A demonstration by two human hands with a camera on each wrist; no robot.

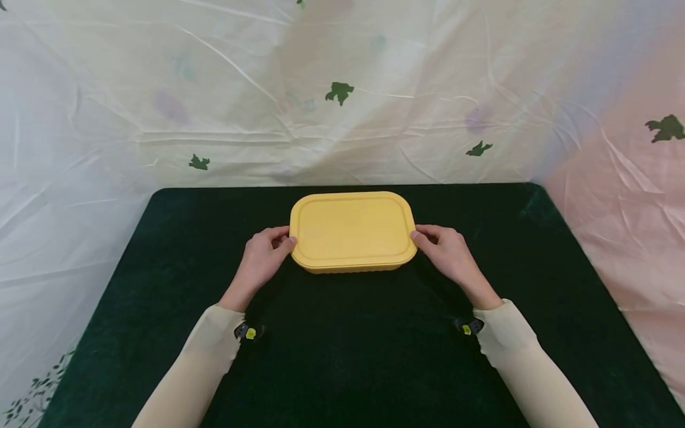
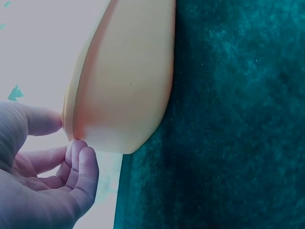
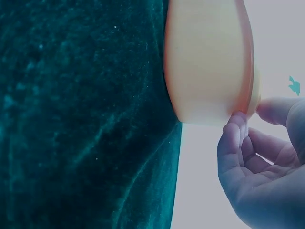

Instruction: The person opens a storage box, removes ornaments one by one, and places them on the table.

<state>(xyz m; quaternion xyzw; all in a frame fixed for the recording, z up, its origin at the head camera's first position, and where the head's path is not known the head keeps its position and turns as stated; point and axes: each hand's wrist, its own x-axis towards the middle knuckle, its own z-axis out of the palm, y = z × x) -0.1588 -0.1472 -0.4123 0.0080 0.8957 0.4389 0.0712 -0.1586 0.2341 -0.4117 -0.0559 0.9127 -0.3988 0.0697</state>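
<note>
A yellow rectangular container with rounded corners and a fitted lid [image 1: 353,229] sits toward the back of the dark green table. At its left end, my left hand [image 1: 263,252] pinches the rim, thumb on top and fingers curled beneath. My right hand [image 1: 448,251] grips the opposite end the same way. The left wrist view shows the container's smooth side wall [image 2: 126,81] with the thumb against the lid's edge. In the right wrist view, fingertips tuck under the rim beside the wall [image 3: 207,62]. What the container holds is hidden by the lid.
Green velvety cloth [image 1: 342,356] covers the table. Its back edge lies just behind the container. A pale curtain [image 1: 241,89] with green leaf shapes hangs behind, and pinkish fabric [image 1: 631,208] hangs at the right.
</note>
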